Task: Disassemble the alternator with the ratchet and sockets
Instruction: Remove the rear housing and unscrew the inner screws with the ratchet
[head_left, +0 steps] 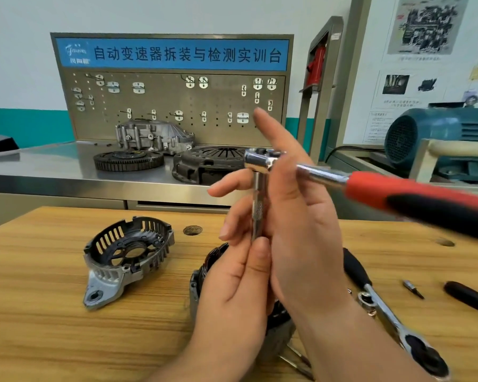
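A ratchet [262, 158] with a red and black handle [414, 197] hangs in the air above the wooden table [53, 326], its handle blurred and pointing right. A knurled extension bar [258, 208] hangs down from its head. My left hand [232, 285] pinches the bar's lower end with the thumb. My right hand [301, 224] lies flat against the bar and the ratchet's neck, fingers straight, index pointing up. The alternator body [202, 277] with its copper windings sits mostly hidden under my hands. Its removed end housing [127, 257] lies to the left.
A second ratchet [392, 318], a socket [366, 299], a small bit [413, 289] and a black handle [469, 297] lie on the right. The steel bench behind carries a clutch cover [204, 164], a ring gear [127, 159], a casing [155, 136] and a pegboard [171, 106]. A blue motor [439, 133] stands at right.
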`<action>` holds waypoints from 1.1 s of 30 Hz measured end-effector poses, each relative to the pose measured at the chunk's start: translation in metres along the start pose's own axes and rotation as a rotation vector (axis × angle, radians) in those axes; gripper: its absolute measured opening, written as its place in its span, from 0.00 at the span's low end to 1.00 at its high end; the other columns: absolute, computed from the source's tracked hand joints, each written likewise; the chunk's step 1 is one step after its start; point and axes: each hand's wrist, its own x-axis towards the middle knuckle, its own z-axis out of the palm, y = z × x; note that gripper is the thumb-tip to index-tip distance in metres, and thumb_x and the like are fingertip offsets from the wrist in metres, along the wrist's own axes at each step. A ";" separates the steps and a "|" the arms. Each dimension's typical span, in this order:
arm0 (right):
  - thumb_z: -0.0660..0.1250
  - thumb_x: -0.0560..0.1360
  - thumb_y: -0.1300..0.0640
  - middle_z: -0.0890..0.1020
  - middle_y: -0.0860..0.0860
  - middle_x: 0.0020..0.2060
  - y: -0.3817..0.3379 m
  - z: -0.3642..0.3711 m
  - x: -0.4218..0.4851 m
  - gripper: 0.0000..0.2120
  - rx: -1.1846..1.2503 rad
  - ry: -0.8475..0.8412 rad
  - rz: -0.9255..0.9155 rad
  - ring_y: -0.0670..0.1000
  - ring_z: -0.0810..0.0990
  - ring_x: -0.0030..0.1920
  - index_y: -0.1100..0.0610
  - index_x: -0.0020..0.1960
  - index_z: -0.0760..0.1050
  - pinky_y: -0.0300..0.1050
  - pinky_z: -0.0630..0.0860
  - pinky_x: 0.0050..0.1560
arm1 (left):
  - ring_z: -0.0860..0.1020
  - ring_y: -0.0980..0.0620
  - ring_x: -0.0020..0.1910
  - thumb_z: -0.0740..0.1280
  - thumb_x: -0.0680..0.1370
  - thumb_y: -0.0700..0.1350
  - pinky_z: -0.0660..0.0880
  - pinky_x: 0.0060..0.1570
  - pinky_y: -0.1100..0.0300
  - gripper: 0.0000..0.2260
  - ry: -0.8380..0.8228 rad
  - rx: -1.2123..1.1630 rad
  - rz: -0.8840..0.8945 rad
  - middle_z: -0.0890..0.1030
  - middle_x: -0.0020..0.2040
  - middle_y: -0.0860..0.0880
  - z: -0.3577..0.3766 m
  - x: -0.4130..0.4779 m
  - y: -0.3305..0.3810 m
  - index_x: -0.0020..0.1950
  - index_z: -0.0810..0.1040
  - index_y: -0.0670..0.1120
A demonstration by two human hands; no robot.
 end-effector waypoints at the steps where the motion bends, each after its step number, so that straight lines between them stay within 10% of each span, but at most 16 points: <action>1: 0.59 0.72 0.34 0.84 0.54 0.39 0.000 -0.002 0.001 0.23 0.017 0.008 0.048 0.50 0.78 0.29 0.41 0.64 0.74 0.44 0.74 0.32 | 0.75 0.58 0.30 0.69 0.64 0.67 0.71 0.33 0.61 0.20 -0.030 -0.021 0.009 0.77 0.29 0.54 0.001 0.000 0.001 0.48 0.82 0.56; 5: 0.54 0.72 0.33 0.84 0.54 0.38 0.002 -0.008 0.003 0.27 0.046 -0.014 0.156 0.49 0.79 0.29 0.45 0.63 0.76 0.42 0.74 0.32 | 0.69 0.59 0.24 0.68 0.67 0.68 0.67 0.27 0.74 0.25 -0.082 -0.025 0.049 0.77 0.29 0.56 0.002 -0.001 0.003 0.49 0.80 0.48; 10: 0.59 0.75 0.40 0.84 0.51 0.40 0.001 -0.004 -0.001 0.16 -0.085 0.011 0.021 0.46 0.77 0.29 0.38 0.60 0.76 0.40 0.73 0.32 | 0.72 0.59 0.26 0.67 0.67 0.65 0.70 0.28 0.62 0.17 -0.005 0.030 0.031 0.76 0.27 0.54 0.001 -0.001 -0.001 0.48 0.82 0.57; 14: 0.40 0.52 0.13 0.83 0.57 0.51 0.005 -0.014 0.008 0.64 -0.559 -0.212 0.292 0.38 0.74 0.23 0.61 0.63 0.75 0.33 0.69 0.31 | 0.78 0.49 0.35 0.67 0.71 0.57 0.74 0.39 0.50 0.10 -0.021 0.008 -0.015 0.80 0.33 0.48 0.000 0.001 -0.002 0.48 0.83 0.56; 18: 0.56 0.71 0.30 0.83 0.53 0.43 0.002 -0.004 0.000 0.27 -0.022 -0.049 0.060 0.49 0.79 0.31 0.44 0.60 0.78 0.44 0.72 0.33 | 0.74 0.62 0.27 0.71 0.65 0.65 0.71 0.28 0.69 0.25 -0.104 -0.081 0.023 0.78 0.29 0.56 0.000 -0.001 0.004 0.54 0.81 0.50; 28: 0.59 0.77 0.40 0.81 0.58 0.42 -0.002 -0.002 0.001 0.15 -0.079 0.005 -0.056 0.50 0.79 0.34 0.40 0.60 0.77 0.43 0.73 0.33 | 0.62 0.58 0.20 0.64 0.71 0.59 0.59 0.21 0.67 0.11 -0.123 -0.044 0.045 0.67 0.23 0.55 -0.004 0.001 0.005 0.42 0.81 0.54; 33: 0.30 0.53 0.15 0.74 0.59 0.37 0.006 -0.007 0.017 0.57 -0.717 -0.198 0.264 0.62 0.78 0.46 0.60 0.47 0.72 0.39 0.69 0.36 | 0.68 0.57 0.23 0.62 0.74 0.48 0.64 0.22 0.66 0.10 -0.077 -0.032 -0.002 0.72 0.24 0.53 -0.004 0.001 0.003 0.41 0.83 0.57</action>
